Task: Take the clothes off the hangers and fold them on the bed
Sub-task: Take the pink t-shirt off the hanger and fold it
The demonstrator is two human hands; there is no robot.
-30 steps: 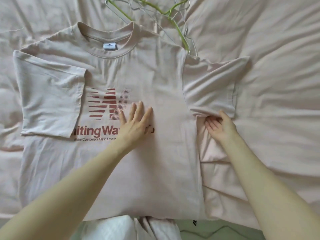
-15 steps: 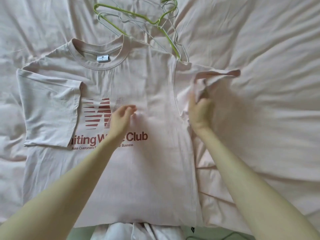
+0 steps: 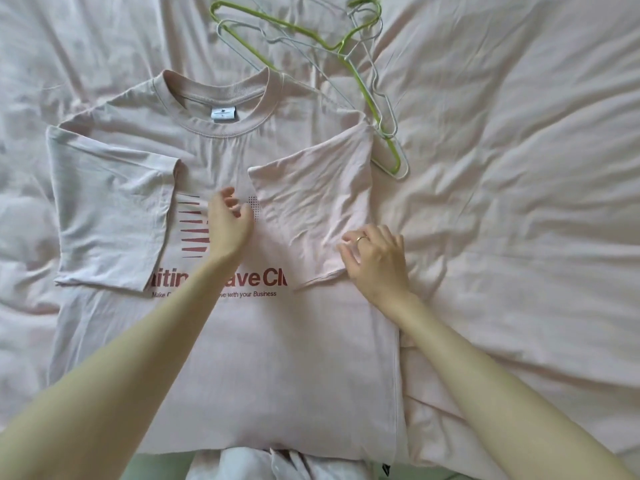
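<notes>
1. Rumpled pale pink bed sheet (image 3: pixel 519 237) spreads under everything, wide to the right of the right hand
2. T-shirt (image 3: pixel 277 375) lies flat, front up, beneath both hands, both sleeves folded in
3. Left hand (image 3: pixel 227 226) rests on the chest print, fingers loosely curled, gripping nothing
4. Right hand (image 3: pixel 375 263), fingers bent, presses the folded sleeve
5. Wire hangers (image 3: pixel 346 46) lie beyond both hands, by the shoulder

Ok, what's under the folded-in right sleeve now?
The right sleeve lies flat over the T-shirt chest, covering the end of the red "Club" lettering and part of the dotted logo. The right hand rests on its lower edge. Anything else beneath is hidden.
</notes>
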